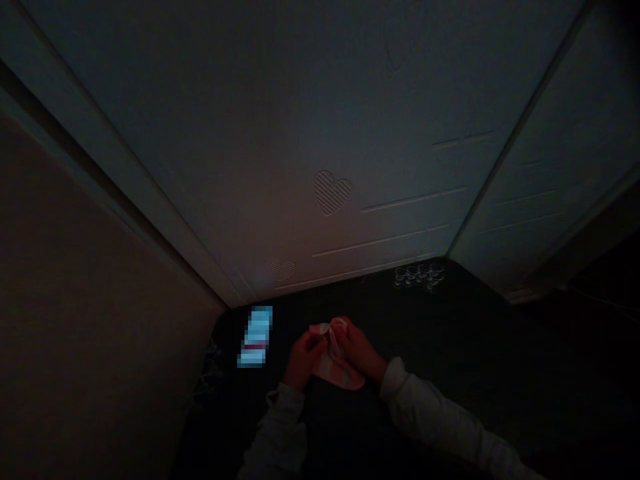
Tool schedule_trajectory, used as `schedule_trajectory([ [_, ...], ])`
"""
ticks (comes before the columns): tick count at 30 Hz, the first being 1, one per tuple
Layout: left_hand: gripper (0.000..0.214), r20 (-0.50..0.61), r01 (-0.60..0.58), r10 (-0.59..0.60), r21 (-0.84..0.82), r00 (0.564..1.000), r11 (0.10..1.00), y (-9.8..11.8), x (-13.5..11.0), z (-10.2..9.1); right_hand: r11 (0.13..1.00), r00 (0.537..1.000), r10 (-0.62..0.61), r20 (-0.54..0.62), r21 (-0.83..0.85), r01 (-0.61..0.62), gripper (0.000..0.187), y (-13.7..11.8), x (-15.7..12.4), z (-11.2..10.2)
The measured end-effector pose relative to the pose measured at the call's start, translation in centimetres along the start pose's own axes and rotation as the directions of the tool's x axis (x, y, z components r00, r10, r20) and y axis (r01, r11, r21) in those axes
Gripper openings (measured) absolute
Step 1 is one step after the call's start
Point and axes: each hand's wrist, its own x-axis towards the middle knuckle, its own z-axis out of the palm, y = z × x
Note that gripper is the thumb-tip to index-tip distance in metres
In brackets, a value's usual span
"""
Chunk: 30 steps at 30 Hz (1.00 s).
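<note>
A pink and pale piece of cloth [340, 377] hangs between my two hands in the dim light, gathered at the top and wider below. My left hand [301, 359] is closed on its upper left edge, fingertips pinched near the middle. On the other side, my right hand [361, 348] grips the bunched top right part. The fingertips of both hands nearly meet at the gather. Too dark to make out is whether anything small sits between them.
Left of my hands a bright, blurred-out screen [255, 338] lies on the dark surface [450, 353]. Several small clear glass-like or ring-like objects [419, 275] stand at the back right. Behind rises a pale panel [280, 153] with carved hearts; a wall [90, 300] is at left.
</note>
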Motion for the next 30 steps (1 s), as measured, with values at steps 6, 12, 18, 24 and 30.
schedule_trajectory([
  [6, 0.033, 0.026, -0.015, 0.015, -0.001, 1.0, 1.0, 0.2, -0.2, 0.2, 0.999, 0.999, 0.031, 0.004, 0.037, -0.031, 0.031, 0.1, 0.1, -0.3],
  [12, 0.029, 0.012, -0.017, 0.017, 0.026, 1.0, 1.0, 0.2, -0.1, 0.2, 0.991, 0.998, 0.06, -0.018, 0.122, -0.057, 0.033, 0.1, 0.0, -0.4],
  [18, 0.026, 0.013, -0.046, 0.046, 0.049, 0.999, 0.998, 0.0, 0.0, 0.0, 0.998, 0.998, 0.068, -0.01, -0.011, -0.068, 0.018, -0.6, -0.2, 0.0],
  [24, 0.022, -0.01, -0.059, 0.06, 0.077, 0.998, 0.995, 0.0, 0.0, 0.0, 0.995, 0.997, 0.068, -0.042, -0.068, -0.071, 0.016, -1.0, -0.1, 0.2],
  [30, 0.033, 0.04, -0.016, 0.014, 0.042, 0.999, 0.999, 0.5, -0.3, 0.4, 0.998, 0.997, 0.059, -0.047, 0.003, -0.059, 0.025, -0.6, 0.0, 0.0],
])
